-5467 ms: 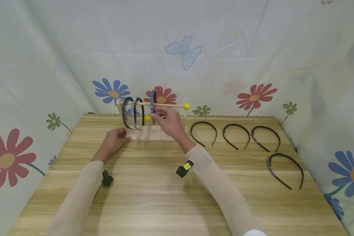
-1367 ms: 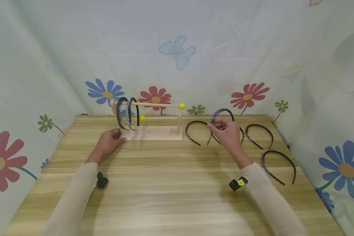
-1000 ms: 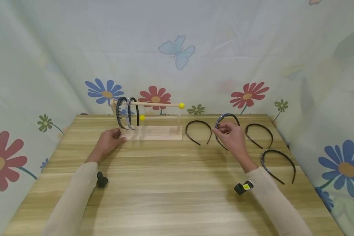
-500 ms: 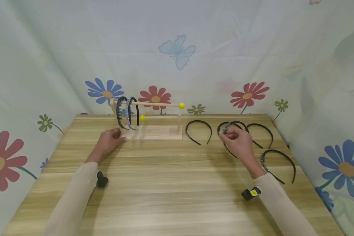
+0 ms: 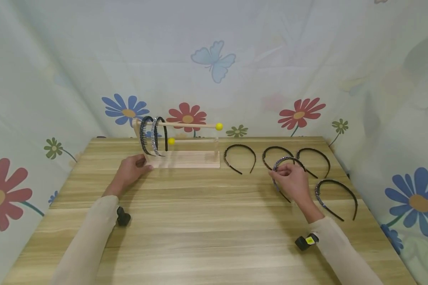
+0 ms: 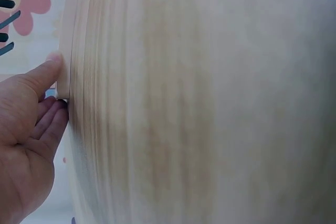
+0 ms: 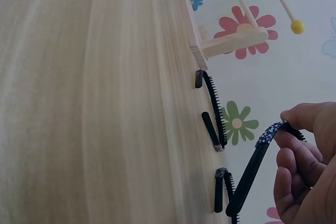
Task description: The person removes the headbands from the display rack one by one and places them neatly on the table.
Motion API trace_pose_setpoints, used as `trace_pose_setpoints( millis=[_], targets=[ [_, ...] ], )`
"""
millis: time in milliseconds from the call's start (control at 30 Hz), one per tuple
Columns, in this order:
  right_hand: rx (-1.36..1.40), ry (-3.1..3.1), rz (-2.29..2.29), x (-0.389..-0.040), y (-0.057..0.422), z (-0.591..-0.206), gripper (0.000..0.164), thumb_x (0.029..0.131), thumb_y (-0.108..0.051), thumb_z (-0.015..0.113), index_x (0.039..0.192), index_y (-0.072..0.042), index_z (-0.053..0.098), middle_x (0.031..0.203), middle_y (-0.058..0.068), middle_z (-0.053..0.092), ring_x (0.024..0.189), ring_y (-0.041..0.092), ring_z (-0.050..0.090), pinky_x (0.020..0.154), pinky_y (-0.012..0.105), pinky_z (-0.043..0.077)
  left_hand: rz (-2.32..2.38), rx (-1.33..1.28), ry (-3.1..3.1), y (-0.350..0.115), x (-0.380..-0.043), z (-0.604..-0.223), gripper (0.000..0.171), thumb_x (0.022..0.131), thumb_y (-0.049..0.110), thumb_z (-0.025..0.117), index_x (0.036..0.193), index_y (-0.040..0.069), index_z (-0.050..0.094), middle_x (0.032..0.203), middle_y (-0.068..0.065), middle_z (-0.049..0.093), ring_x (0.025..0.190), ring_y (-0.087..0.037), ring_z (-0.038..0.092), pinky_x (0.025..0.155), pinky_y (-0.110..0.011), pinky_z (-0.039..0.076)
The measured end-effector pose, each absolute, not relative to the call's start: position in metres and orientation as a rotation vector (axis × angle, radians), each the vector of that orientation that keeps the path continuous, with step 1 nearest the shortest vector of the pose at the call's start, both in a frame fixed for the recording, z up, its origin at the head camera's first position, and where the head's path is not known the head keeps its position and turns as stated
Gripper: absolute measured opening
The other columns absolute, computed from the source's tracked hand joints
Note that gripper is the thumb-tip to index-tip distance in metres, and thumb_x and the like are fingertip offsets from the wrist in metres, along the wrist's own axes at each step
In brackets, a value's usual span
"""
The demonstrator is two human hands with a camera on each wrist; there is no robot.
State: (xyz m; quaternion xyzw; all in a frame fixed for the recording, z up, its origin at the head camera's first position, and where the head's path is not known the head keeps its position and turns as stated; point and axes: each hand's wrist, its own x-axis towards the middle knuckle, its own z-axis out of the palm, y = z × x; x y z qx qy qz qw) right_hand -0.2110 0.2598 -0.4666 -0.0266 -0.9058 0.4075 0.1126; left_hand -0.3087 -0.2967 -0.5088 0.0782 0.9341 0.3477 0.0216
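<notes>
My right hand [image 5: 295, 183] pinches a black toothed headband [image 7: 248, 179] with blue-silver glitter between thumb and fingers. It is low over the right part of the table, its arch overlapping another headband in the head view. My left hand [image 5: 130, 172] grips the left end of a wooden stand [image 5: 185, 160], thumb on the upper face and fingers at the side of its base in the left wrist view. On the stand's upper rod [image 5: 192, 125] hang a dark headband [image 5: 143, 138] and a silver-glitter headband [image 5: 153, 138], near the left upright.
Several headbands lie on the wooden table [image 5: 185, 221]: one right of the stand [image 5: 239, 145], one behind my right hand [image 5: 276, 147], others farther right [image 5: 313, 149]. The rods end in yellow balls [image 5: 219, 126]. A flowered cloth [image 5: 157, 51] hangs behind.
The glitter headband has come off the upper rod in my right hand, which has moved right, then down and towards me. My left hand stays at the stand's base.
</notes>
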Motion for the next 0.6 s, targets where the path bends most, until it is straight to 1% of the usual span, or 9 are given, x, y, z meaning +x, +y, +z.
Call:
trace_pose_setpoints(
  millis=[200,300,467,600],
  targets=[
    [-0.117,-2.700,1.171,-0.209,0.262,-0.473,0.035,0.091,-0.037,0.079,0.098,-0.002,0.074,0.093,0.015,0.076,0.084,0.027,0.072,0.069,0.033,0.056,1.072,0.244,2.901,-0.297,-0.308,-0.510,0.068,0.099,0.028,0.070,0.149,-0.010,0.043,0.147,-0.030,0.051,0.136,-0.045,0.050,0.114,-0.057,0.041],
    [-0.117,-2.710,1.166,-0.207,0.262,-0.476,0.033,0.091,-0.034,0.079,0.098,-0.003,0.074,0.092,0.014,0.076,0.083,0.027,0.071,0.069,0.035,0.056,1.074,0.246,2.901,-0.297,-0.308,-0.511,0.068,0.099,0.029,0.070,0.149,-0.010,0.043,0.147,-0.029,0.051,0.136,-0.045,0.050,0.114,-0.057,0.041],
    [-0.110,-2.714,1.153,-0.204,0.263,-0.481,0.027,0.090,-0.030,0.080,0.095,-0.004,0.074,0.089,0.012,0.076,0.080,0.024,0.070,0.067,0.032,0.055,1.074,0.255,2.909,-0.297,-0.309,-0.510,0.068,0.099,0.029,0.070,0.149,-0.009,0.044,0.147,-0.029,0.051,0.136,-0.045,0.050,0.114,-0.058,0.041],
    [-0.124,-2.720,1.155,-0.202,0.264,-0.484,0.027,0.089,-0.030,0.081,0.093,-0.004,0.074,0.087,0.011,0.075,0.077,0.023,0.070,0.066,0.031,0.054,1.068,0.251,2.908,-0.297,-0.310,-0.511,0.068,0.099,0.030,0.070,0.149,-0.008,0.044,0.147,-0.028,0.051,0.137,-0.044,0.049,0.115,-0.057,0.040]
  ],
)
